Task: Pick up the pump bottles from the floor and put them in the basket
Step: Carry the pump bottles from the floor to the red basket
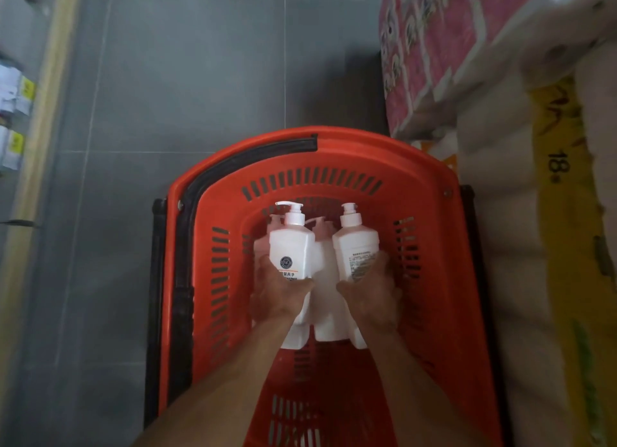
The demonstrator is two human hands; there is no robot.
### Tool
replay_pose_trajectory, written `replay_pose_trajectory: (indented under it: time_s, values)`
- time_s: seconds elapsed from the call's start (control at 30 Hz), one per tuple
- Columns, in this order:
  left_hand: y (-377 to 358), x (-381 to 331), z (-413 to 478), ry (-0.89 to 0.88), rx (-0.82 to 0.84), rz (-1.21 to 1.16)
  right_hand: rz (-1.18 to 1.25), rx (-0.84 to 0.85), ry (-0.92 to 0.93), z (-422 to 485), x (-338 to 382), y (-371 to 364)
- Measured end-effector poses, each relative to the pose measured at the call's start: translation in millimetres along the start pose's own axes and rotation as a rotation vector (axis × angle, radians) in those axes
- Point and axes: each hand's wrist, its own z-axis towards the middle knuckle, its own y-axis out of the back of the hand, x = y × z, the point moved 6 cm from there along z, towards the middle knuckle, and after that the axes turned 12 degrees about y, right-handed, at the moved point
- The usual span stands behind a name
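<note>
White pump bottle (291, 246) gripped in left hand (279, 291), second pump bottle (356, 248) gripped in right hand (369, 298), both held over the red basket (430, 279) interior. More white bottles (325, 299) lay beneath. Basket stood on grey tile floor (187, 79) beside wrapped tissue packs (521, 212).

This is a shop aisle. A red plastic shopping basket (334, 159) with a black handle (213, 176) stands on grey floor tiles (187, 79). Right of the basket, wrapped multipacks of toilet paper (521, 212) are stacked high, one pink pack (430, 45) above. Left of the basket runs a shelf edge (40, 112) bearing yellow price tags (26, 87).
</note>
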Motion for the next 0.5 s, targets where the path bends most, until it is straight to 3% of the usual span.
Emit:
replay_pose_trajectory:
  time_s: [0.5]
  values:
    - [-19.7,-16.0,-8.9,-0.047,-0.016,0.159,-0.003,-0.022,0.026,0.4,-4.0,-7.6]
